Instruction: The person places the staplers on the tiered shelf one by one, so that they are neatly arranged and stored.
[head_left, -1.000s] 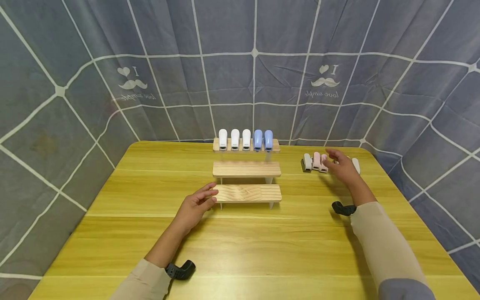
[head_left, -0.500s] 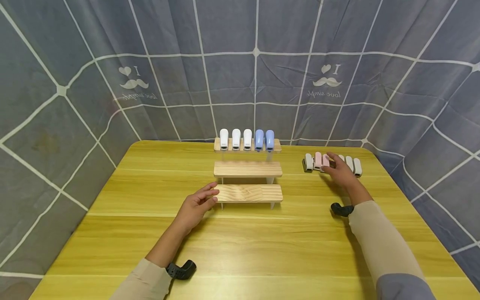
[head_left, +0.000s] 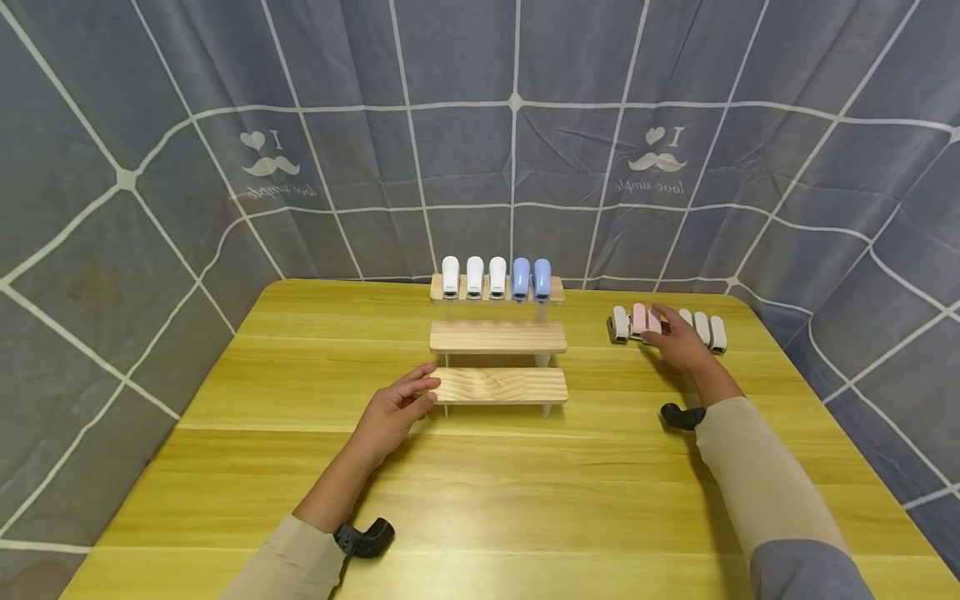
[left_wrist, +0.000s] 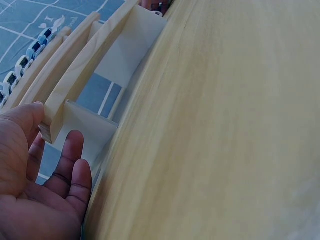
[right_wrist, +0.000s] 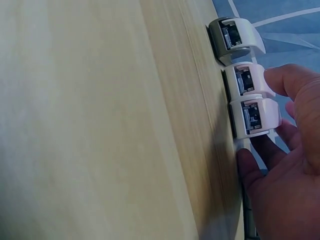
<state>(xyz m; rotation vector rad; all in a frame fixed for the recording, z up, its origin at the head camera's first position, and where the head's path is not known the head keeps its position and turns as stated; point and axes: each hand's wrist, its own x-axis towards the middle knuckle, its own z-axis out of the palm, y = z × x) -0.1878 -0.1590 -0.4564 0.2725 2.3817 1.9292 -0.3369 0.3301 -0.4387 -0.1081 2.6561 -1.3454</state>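
Observation:
My left hand (head_left: 397, 411) touches the left end of the lowest wooden shelf board (head_left: 502, 386), its thumb (left_wrist: 35, 114) against the board's corner and the other fingers loosely bent. At the back right my right hand (head_left: 681, 342) reaches round two pink mini staplers (right_wrist: 247, 117). Its thumb (right_wrist: 280, 79) lies at the upper one in the right wrist view, with the fingers curled by the far side of the lower one. Left of the pink pair stands a white stapler with a grey base (head_left: 618, 325). Several white staplers (head_left: 702, 327) are right of the hand.
The stand also has a middle board (head_left: 498, 337) and a top board (head_left: 557, 292). Three white staplers (head_left: 475, 277) and two blue staplers (head_left: 521, 279) line the top. A grey-blue curtain (head_left: 450, 167) hangs behind the wooden table (head_left: 510, 500).
My right hand has moved slightly left and closed in around the pink staplers, uncovering the white ones to its right. My left hand stays at the board's end.

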